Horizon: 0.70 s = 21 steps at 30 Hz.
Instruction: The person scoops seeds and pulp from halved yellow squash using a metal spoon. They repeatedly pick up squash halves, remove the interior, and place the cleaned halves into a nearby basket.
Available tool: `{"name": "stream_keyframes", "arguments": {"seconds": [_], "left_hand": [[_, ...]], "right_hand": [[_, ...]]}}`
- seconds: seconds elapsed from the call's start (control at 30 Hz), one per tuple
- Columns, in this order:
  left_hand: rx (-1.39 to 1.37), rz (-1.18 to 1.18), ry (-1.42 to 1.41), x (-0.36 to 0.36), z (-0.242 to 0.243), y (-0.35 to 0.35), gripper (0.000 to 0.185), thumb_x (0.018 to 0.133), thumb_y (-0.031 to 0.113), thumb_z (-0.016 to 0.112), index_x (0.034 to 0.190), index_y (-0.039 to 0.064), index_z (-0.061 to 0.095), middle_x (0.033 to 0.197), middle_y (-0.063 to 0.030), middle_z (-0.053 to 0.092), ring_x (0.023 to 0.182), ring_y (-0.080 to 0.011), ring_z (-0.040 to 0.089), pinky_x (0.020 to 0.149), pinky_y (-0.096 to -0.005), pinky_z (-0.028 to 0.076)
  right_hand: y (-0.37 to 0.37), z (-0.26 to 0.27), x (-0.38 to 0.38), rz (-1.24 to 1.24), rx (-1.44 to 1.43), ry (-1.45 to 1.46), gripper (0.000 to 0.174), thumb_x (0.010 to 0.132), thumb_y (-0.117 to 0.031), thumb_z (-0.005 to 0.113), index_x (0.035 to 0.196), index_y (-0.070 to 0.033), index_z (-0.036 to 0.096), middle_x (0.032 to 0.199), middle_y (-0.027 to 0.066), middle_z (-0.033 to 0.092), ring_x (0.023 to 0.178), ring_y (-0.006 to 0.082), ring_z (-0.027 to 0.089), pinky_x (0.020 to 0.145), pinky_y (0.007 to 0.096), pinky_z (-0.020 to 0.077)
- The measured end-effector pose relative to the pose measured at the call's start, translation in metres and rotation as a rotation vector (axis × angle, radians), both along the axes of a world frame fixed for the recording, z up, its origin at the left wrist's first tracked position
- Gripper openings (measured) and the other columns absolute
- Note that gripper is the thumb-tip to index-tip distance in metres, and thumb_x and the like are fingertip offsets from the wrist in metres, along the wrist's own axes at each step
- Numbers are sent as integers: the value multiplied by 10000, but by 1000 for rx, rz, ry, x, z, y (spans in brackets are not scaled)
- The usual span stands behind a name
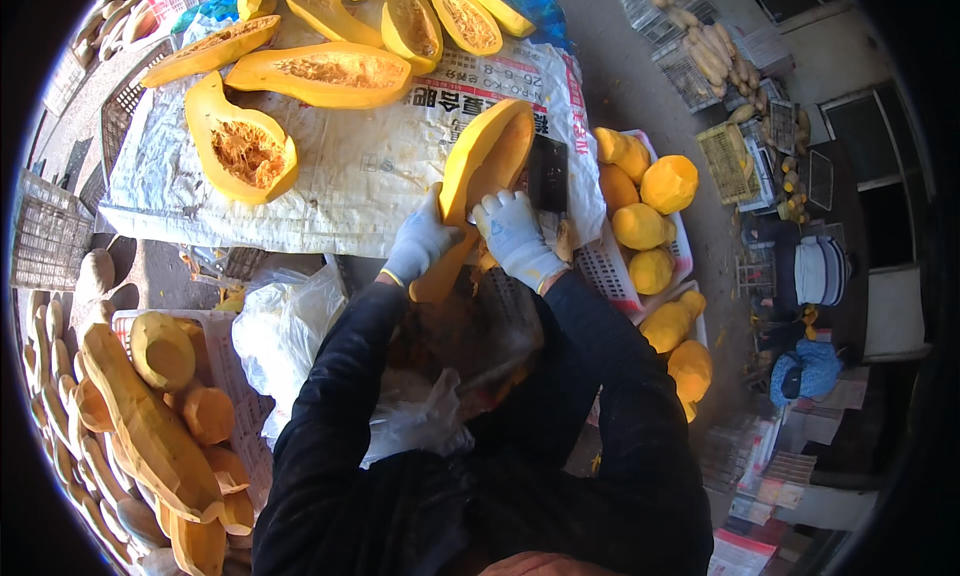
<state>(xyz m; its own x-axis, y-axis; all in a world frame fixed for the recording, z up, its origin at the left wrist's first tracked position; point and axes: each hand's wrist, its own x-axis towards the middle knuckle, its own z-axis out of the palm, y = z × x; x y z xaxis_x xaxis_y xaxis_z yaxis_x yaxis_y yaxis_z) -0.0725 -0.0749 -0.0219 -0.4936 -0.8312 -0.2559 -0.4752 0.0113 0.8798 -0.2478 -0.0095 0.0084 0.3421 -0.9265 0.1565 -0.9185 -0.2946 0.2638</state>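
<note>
A halved, peeled squash (480, 152) with a hollow, seedless cavity lies at the near edge of a sack-covered table and reaches out over it. My left hand (424, 238), in a white knit glove, grips its left side. My gloved right hand (514, 234) is curled at the cavity's near end; a small shiny bit shows by its fingers, too hidden to identify. Several squash halves with seeds and fibres, such as a short wide one (247, 144) and a long one (322, 73), lie cut side up farther back and left on the table.
A dark flat object (548, 174) lies right of the squash. Crates of peeled squash stand at the right (682, 238) and the left (240, 396). A clear plastic bag (289, 328) hangs below the table's edge. People (821, 272) are at the far right, near more crates.
</note>
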Motion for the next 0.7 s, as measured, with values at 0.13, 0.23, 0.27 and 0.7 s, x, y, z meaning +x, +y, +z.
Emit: {"name": "stream_keyframes", "arguments": {"seconds": [0.13, 0.23, 0.27, 0.7], "left_hand": [[-8, 3, 41, -1, -5, -2, 917, 759, 253, 777, 1525, 81, 304, 1170, -289, 656, 1122, -422, 631, 952, -437, 501], [-9, 0, 38, -1, -6, -1, 912, 756, 251, 778, 1518, 81, 307, 1157, -288, 661, 1118, -426, 630, 942, -437, 504], [-18, -7, 23, -1, -5, 0, 909, 755, 250, 779, 1515, 81, 309, 1152, -287, 662, 1115, -427, 630, 939, -436, 505], [-46, -4, -31, -3, -3, 2, 912, 763, 259, 770, 1521, 91, 290, 1146, -297, 658, 1107, -433, 632, 928, -451, 510]], "right_hand": [[61, 19, -5, 16, 139, -101, 131, 853, -147, 591, 941, -183, 680, 963, 6, 638, 953, 238, 582, 812, 403, 448], [63, 33, -21, -117, 48, -193, 169, 837, -132, 603, 973, -178, 693, 994, 13, 649, 977, 258, 589, 825, 415, 454], [53, 36, -29, -196, 29, -204, 180, 836, -128, 606, 984, -177, 696, 1003, 18, 652, 984, 265, 591, 829, 420, 455], [19, 0, 8, -73, -21, -3, 84, 851, -183, 605, 932, -179, 624, 926, 7, 588, 915, 219, 564, 798, 394, 420]]}}
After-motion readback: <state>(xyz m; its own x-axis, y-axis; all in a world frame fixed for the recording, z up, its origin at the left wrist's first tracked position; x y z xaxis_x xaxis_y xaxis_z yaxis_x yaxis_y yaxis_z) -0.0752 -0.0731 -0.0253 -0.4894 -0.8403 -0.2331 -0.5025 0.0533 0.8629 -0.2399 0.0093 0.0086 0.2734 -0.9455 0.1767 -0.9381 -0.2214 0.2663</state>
